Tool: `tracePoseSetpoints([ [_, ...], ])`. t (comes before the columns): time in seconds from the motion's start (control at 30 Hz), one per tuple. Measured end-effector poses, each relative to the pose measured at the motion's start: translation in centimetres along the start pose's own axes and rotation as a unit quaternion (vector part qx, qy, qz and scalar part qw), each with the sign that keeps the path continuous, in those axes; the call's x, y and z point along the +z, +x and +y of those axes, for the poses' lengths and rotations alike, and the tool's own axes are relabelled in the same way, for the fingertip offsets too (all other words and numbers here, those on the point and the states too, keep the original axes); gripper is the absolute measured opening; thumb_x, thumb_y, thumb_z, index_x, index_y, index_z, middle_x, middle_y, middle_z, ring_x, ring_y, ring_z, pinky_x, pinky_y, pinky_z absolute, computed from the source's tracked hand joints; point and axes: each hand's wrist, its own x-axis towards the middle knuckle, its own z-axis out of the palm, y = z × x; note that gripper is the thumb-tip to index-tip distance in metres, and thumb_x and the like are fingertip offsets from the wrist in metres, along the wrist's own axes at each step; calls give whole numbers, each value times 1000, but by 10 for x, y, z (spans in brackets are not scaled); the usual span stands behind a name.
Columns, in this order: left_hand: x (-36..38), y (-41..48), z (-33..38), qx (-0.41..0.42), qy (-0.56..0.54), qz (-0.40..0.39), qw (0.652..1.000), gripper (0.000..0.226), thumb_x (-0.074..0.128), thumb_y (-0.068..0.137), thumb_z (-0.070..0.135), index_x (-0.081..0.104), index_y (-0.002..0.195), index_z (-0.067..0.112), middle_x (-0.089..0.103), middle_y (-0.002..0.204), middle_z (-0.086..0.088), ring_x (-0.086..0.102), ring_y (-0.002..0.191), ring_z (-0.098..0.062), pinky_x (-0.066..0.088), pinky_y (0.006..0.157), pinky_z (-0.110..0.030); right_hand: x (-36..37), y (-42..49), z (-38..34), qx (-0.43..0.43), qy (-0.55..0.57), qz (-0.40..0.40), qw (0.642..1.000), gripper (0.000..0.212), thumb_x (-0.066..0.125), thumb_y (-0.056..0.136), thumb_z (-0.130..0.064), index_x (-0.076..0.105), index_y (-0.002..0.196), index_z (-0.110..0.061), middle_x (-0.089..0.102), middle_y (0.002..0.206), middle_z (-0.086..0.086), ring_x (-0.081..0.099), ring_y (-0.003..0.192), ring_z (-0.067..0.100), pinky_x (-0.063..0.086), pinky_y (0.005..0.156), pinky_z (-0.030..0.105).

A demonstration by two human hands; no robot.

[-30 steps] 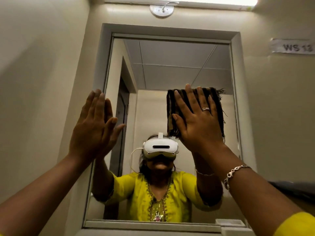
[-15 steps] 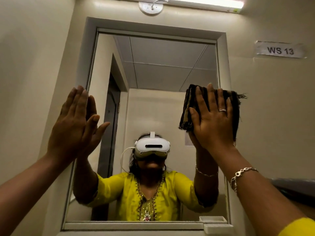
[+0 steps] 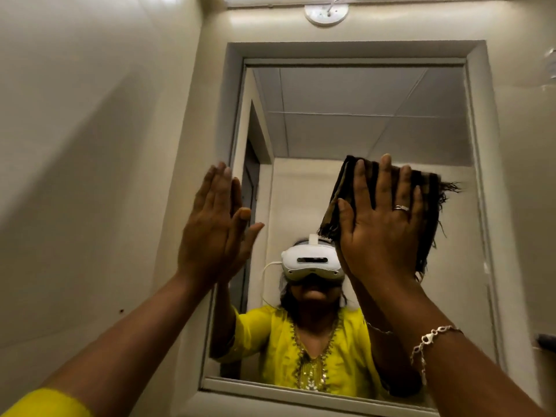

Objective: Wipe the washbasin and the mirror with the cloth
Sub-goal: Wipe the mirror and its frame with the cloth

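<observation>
A framed wall mirror (image 3: 361,121) fills the middle of the head view. My right hand (image 3: 382,227) lies flat with its fingers spread and presses a dark brown fringed cloth (image 3: 427,200) against the glass in the mirror's right half, about mid-height. My left hand (image 3: 213,227) rests flat and open against the mirror's left frame edge, holding nothing. The washbasin is out of view below.
Beige walls close in at the left (image 3: 90,176) and right. A round white fitting (image 3: 326,12) and a strip light sit above the mirror. The mirror's lower ledge (image 3: 301,395) runs along the bottom. A person's reflection shows in the glass.
The view has swung left, so the mirror sits further right in frame. My right hand has slid the cloth from the mirror's right edge back toward its middle. The left hand stays on the frame.
</observation>
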Motion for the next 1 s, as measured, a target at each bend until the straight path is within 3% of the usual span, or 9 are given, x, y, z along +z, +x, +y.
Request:
tracePoseSetpoints([
  [0.07,1,-4,-3,12,5,-3,1000,82,62,84,35,17,142,-1,20,149,-18,12,140,-26,22,111,-37,3,-4,-25,-15,12,-8,1000,59,18,93,-45,23,146,-19,22,153,15,17,141,37,5,112,46],
  [0.13,1,-6,-3,17,-4,-5,1000,80,64,84,30,16,142,0,20,149,-18,12,140,-25,23,111,-39,7,-6,-49,-35,23,-14,999,59,19,93,-44,24,146,-19,22,153,15,17,141,38,6,112,47],
  [0.2,-2,-6,0,9,-29,5,1000,66,44,93,38,20,141,-1,23,148,-19,14,140,-24,25,110,-41,11,-8,-72,-50,33,-16,998,58,22,93,-43,25,145,-18,23,153,15,17,141,38,7,112,48],
  [0.3,-6,-5,5,-11,-83,1,996,73,11,95,54,24,140,-2,24,148,-18,15,139,-22,22,111,-37,17,-7,-99,-63,43,-24,997,58,22,92,-43,26,145,-18,22,153,14,16,141,37,7,112,48],
  [0.47,-5,-6,3,-23,-122,0,992,77,9,92,60,19,142,2,21,150,-13,13,140,-19,20,113,-34,26,-3,-123,-90,21,-32,995,62,15,90,-48,27,144,-19,26,152,11,21,140,34,11,110,47],
  [0.83,-5,-6,3,-23,-97,-5,995,75,8,93,57,17,141,0,19,150,-17,11,140,-21,27,110,-48,19,-8,-98,-180,75,-46,980,57,21,91,-43,29,144,-21,24,153,10,16,142,33,9,111,48],
  [1.0,-5,-7,5,-1,-45,-26,999,76,10,94,56,13,141,-3,13,150,-18,7,140,-25,17,114,-41,9,-12,-64,-177,69,-51,981,57,29,92,-45,29,144,-23,24,153,9,16,142,31,8,112,48],
])
